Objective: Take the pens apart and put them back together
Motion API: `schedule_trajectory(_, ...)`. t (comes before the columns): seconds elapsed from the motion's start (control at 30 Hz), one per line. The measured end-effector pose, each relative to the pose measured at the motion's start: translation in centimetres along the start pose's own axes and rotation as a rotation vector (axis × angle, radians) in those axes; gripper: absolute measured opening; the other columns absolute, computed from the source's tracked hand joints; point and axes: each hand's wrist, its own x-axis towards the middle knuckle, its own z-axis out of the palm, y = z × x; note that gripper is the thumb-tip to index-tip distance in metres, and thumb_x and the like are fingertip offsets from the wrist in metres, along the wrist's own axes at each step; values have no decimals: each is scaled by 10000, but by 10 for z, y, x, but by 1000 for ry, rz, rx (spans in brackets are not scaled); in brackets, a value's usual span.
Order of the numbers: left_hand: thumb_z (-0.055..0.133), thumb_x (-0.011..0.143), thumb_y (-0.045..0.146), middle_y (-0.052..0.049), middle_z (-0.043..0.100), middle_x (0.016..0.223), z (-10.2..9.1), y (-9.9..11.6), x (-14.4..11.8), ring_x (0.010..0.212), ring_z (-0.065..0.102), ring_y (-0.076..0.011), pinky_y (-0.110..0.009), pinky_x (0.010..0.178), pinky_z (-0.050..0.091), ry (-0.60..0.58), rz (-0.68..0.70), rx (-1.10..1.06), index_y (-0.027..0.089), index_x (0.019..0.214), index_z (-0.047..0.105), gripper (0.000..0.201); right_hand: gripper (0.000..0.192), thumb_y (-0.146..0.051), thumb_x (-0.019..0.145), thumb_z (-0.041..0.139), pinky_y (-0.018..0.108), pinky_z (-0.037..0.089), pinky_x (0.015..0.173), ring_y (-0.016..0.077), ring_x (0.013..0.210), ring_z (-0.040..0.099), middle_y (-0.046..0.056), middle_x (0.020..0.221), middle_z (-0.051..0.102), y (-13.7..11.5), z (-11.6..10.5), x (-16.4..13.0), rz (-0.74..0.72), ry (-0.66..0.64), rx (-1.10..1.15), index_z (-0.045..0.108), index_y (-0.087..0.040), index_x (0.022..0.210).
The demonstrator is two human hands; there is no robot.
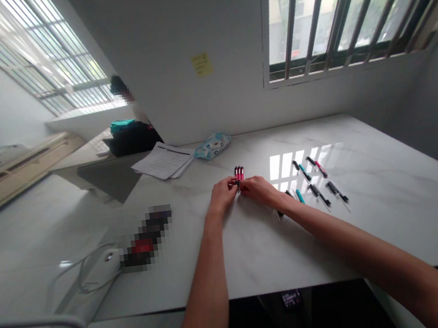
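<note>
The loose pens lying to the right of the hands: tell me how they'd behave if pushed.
The loose pens look slim and round, so they would probably roll. The table is glossy, so they would likely slide easily. They seem small and light, and probably stiff rather than floppy.

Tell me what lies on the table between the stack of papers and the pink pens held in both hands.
In the head view, only bare white tabletop separates the stack of papers from the pink pens. A blue wipes packet lies just beside that stretch, next to the papers.
</note>
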Motion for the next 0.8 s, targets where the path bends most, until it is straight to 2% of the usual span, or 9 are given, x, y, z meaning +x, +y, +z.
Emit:
schedule_trajectory(0.13,653,880,171,-92,812,1113,5,-3,2,955,764,-219,-296,903,566,54,-40,6,219,1182,783,332,168,-118,912,636,256,472,795,200,869,726,64,990,797,9,0,-2,20,64,93,754,-205,994)
schedule_trajectory(0.27,637,892,171,-101,800,1163,9,-5,3,932,759,-228,-320,914,559,95,-62,47,226,1244,767,379,268,-102,893,602,263,497,810,183,839,710,57,1048,792,19,3,1,155,171,160,734,-209,1101)
schedule_trajectory(0.4,610,888,154,-98,793,1192,11,-6,3,964,751,-231,-330,954,540,92,-51,73,223,1301,741,438,363,-67,863,575,279,503,830,197,830,710,47,958,793,24,6,5,219,156,163,728,-215,1157)
schedule_trajectory(0.6,599,886,143,-89,792,1196,10,-3,2,969,744,-228,-323,966,528,79,-70,69,226,1341,712,477,420,-41,841,565,294,500,861,204,854,711,48,937,782,30,8,5,177,114,181,715,-209,1195)
schedule_trajectory(0.7,630,884,166,-100,778,1226,11,0,2,939,738,-221,-317,940,536,93,-94,44,204,1401,664,520,436,-45,831,585,294,513,859,183,852,702,55,1051,774,42,1,-1,117,119,216,698,-213,1217)
schedule_trajectory(0.8,635,870,155,-81,751,1263,13,8,2,852,707,-181,-292,891,540,135,-62,37,216,1424,636,557,439,-73,840,599,323,527,891,188,908,697,76,1199,749,67,-19,-13,43,154,218,676,-218,1247)
